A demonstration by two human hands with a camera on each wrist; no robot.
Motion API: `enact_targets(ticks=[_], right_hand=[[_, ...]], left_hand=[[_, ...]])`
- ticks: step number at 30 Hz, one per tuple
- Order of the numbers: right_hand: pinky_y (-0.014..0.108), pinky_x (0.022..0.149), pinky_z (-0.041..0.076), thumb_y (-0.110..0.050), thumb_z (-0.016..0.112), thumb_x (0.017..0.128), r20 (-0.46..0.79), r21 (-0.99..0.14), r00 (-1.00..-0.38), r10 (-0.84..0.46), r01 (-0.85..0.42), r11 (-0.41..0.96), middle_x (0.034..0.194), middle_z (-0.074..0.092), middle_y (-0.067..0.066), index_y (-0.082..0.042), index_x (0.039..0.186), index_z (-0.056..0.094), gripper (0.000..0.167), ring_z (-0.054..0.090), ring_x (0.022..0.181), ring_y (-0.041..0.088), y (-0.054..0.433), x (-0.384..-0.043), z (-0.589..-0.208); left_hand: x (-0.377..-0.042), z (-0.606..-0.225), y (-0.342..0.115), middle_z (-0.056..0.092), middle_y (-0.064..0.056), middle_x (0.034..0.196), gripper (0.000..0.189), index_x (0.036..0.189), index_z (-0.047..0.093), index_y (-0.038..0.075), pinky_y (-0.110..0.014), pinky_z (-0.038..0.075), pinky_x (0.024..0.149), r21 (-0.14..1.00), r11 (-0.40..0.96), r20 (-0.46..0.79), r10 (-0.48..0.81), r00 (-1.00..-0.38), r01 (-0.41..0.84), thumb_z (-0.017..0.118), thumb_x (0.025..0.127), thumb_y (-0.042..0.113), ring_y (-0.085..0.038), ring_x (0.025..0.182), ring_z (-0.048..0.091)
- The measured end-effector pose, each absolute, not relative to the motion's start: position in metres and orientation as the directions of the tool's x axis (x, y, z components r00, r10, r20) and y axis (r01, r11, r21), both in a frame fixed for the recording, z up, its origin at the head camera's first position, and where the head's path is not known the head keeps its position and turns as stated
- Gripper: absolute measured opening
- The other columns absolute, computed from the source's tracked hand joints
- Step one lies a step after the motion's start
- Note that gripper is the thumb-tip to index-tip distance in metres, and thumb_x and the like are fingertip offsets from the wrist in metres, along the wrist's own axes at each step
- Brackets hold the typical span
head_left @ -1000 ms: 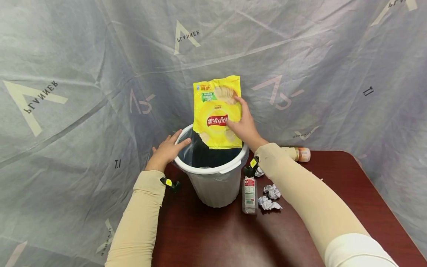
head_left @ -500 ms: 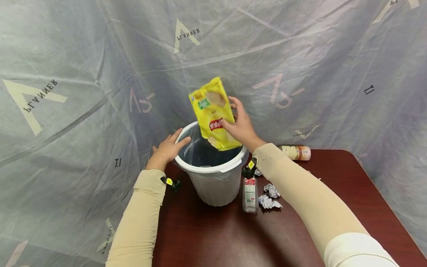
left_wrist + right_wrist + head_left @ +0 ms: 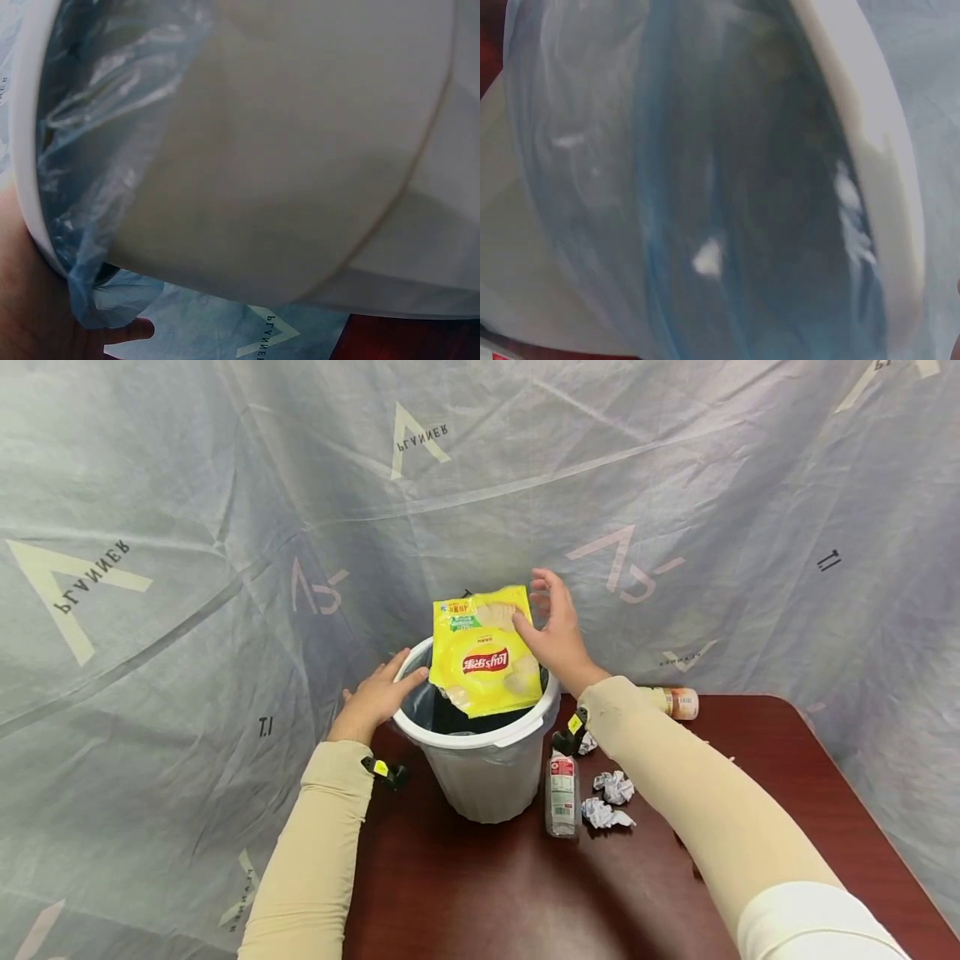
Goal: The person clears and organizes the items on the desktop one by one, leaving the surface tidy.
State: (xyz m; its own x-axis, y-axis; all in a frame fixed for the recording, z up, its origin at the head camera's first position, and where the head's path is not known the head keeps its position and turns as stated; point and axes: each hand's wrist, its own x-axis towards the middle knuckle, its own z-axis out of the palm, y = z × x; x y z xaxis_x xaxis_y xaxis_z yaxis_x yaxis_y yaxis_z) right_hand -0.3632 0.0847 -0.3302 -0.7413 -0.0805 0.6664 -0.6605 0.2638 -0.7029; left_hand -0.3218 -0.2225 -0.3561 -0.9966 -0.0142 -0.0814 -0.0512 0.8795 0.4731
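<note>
A yellow Lay's chip bag [image 3: 483, 652] hangs tilted over the mouth of the white trash can [image 3: 480, 742], its lower end inside the opening. Beside the bag's upper right edge is my right hand [image 3: 558, 635], fingers spread and apart from the bag as far as the head view shows. My left hand [image 3: 375, 697] rests on the can's left rim, thumb over the edge and the other fingers extended outside. In the left wrist view, part of that hand [image 3: 37, 300] lies against the rim by the thin bluish liner [image 3: 112, 150]. The right wrist view is blurred.
Right of the can, a clear plastic bottle [image 3: 562, 797] lies on the dark red table [image 3: 465, 893]. Near it are crumpled paper balls [image 3: 603, 814]. A cylindrical container [image 3: 678, 703] lies farther back, partly behind the right sleeve. Grey cloth [image 3: 360, 510] hangs behind.
The right hand has let go of the chip bag and spread its fingers. The bag tilted, then dropped lower toward the can's opening. The left hand has stayed on the rim.
</note>
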Motion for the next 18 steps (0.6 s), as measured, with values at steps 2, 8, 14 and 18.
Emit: enact_targets(ticks=[2, 8, 14, 18], right_hand=[[0.049, 0.109, 0.042, -0.008, 0.069, 0.094, 0.671, -0.703, -0.738, -0.073, -0.665, 0.253, 0.139, 0.044, 0.021, -0.008, 0.15, 0.037, 0.065, 0.051, 0.13, 0.037, 0.09, -0.365, -0.33], [0.048, 0.107, 0.042, -0.007, 0.068, 0.094, 0.678, -0.703, -0.734, -0.042, -0.663, 0.258, 0.139, 0.045, 0.019, -0.009, 0.15, 0.037, 0.064, 0.053, 0.129, 0.032, 0.112, -0.368, -0.33], [0.046, 0.108, 0.042, -0.008, 0.069, 0.093, 0.662, -0.716, -0.749, -0.002, -0.634, 0.293, 0.14, 0.045, 0.02, -0.01, 0.15, 0.039, 0.064, 0.053, 0.129, 0.034, 0.144, -0.372, -0.335], [0.048, 0.109, 0.04, -0.007, 0.068, 0.094, 0.638, -0.737, -0.77, 0.026, -0.601, 0.309, 0.142, 0.044, 0.019, -0.011, 0.151, 0.037, 0.065, 0.051, 0.13, 0.036, 0.166, -0.372, -0.338]], left_hand=[[-0.322, -0.356, -0.222, 0.016, -0.013, 0.168, 0.09, 0.164, 0.008, 0.037, -0.079, -0.006, 0.108, 0.472, 0.88, -0.082, -0.017, -0.996, -0.054, 0.027, 0.09, 0.086, -0.047, 0.152, 0.012], [-0.323, -0.357, -0.221, 0.015, -0.014, 0.168, 0.093, 0.164, 0.008, 0.037, -0.079, -0.006, 0.109, 0.469, 0.881, -0.09, -0.025, -0.996, -0.064, 0.025, 0.089, 0.088, -0.049, 0.151, 0.013], [-0.324, -0.358, -0.221, 0.015, -0.015, 0.168, 0.092, 0.164, 0.008, 0.037, -0.079, -0.006, 0.109, 0.467, 0.881, -0.094, -0.031, -0.995, -0.072, 0.026, 0.089, 0.087, -0.051, 0.15, 0.014], [-0.324, -0.357, -0.222, 0.015, -0.015, 0.168, 0.092, 0.164, 0.007, 0.037, -0.079, -0.006, 0.109, 0.468, 0.881, -0.095, -0.031, -0.995, -0.072, 0.025, 0.089, 0.087, -0.052, 0.15, 0.013]])
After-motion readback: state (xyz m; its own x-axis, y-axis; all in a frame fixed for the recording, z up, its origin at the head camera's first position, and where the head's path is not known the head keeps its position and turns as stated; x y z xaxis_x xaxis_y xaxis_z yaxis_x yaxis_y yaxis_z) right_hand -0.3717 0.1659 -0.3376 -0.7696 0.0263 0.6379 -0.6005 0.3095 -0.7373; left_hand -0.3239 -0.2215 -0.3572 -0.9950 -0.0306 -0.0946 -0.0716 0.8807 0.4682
